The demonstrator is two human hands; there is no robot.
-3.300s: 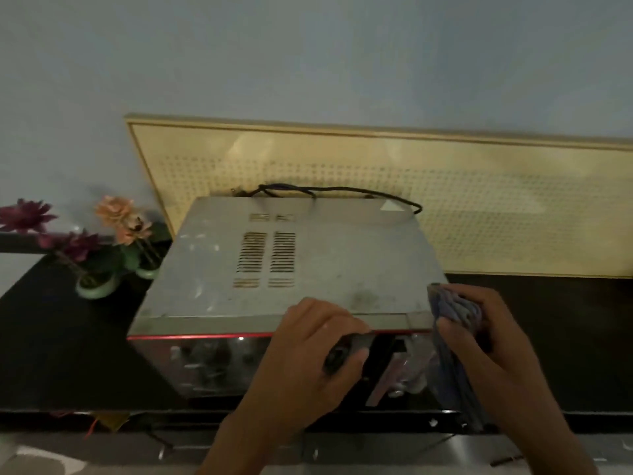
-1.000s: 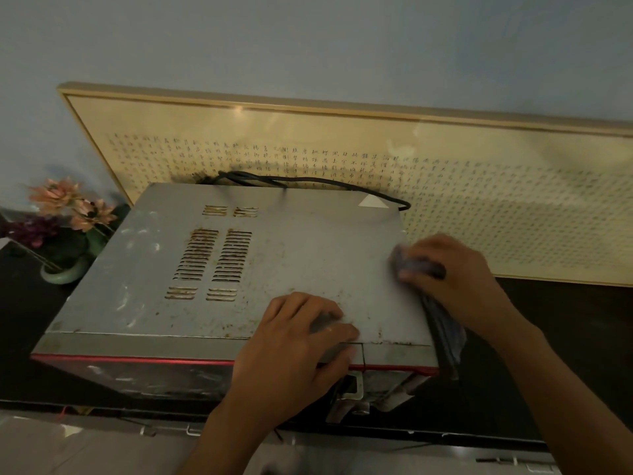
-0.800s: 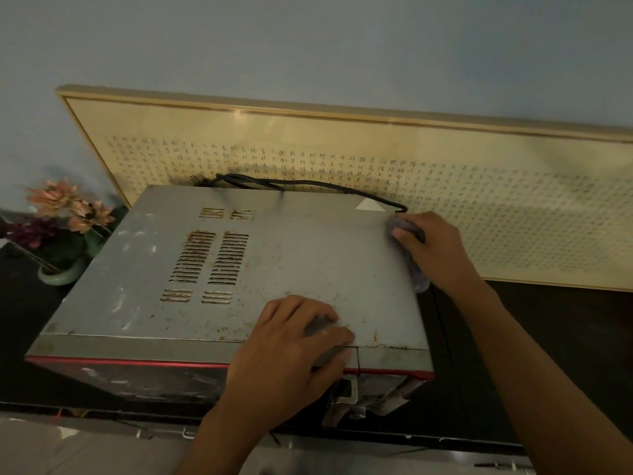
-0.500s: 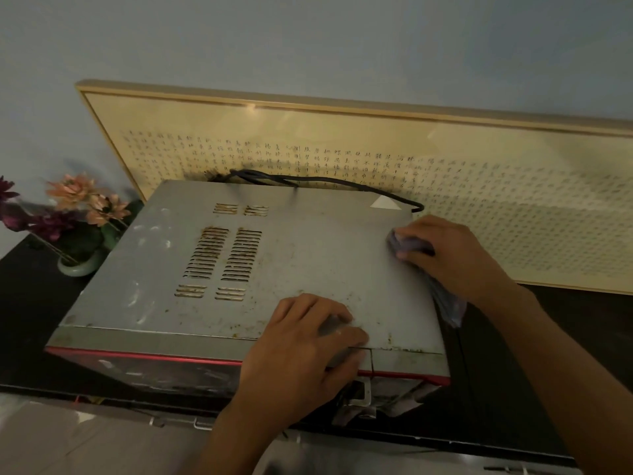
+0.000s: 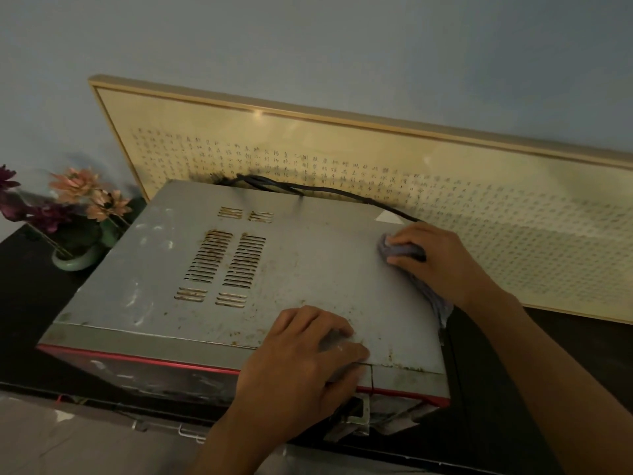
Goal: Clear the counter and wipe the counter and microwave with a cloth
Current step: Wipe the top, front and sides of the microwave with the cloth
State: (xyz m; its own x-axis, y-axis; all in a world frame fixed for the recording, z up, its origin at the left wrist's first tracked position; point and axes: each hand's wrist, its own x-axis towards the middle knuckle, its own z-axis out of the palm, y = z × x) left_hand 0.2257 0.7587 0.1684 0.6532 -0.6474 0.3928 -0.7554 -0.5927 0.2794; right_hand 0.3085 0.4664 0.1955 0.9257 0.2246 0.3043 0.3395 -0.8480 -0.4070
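A pale blue wall [image 5: 308, 46] fills the upper frame. A long gold-framed calligraphy panel [image 5: 342, 145] leans against it, running from 10 o'clock to 3 o'clock. At centre sits a worn silver microwave [image 5: 308, 269] with a red-trimmed front, seen from above, its top speckled with rust and smears. It stands on a black counter [image 5: 27, 303] that shows at 8 o'clock and again at 4 o'clock.

The person's right hand [image 5: 442, 262] reaches in from 4 o'clock, its fingers curled round a bunched grey-blue cloth [image 5: 400, 250] and pressing it to the microwave's top near the right rear corner. A tail of the cloth hangs down the right side of the oven. The left hand [image 5: 301, 358], at 6 o'clock, clasps the front top edge of the microwave, bent fingers on the top and thumb hooked over the front.

At 9 o'clock, just beside the microwave's left rear corner, pink and purple flowers [image 5: 75, 197] stand in a pale green vase [image 5: 73, 262]. Rusty vent slots [image 5: 226, 262] mark the top, left of centre. A black power cord [image 5: 308, 190] trails along the rear edge at 12 o'clock. A white triangular sticker [image 5: 388, 217] lies just beyond the cloth.
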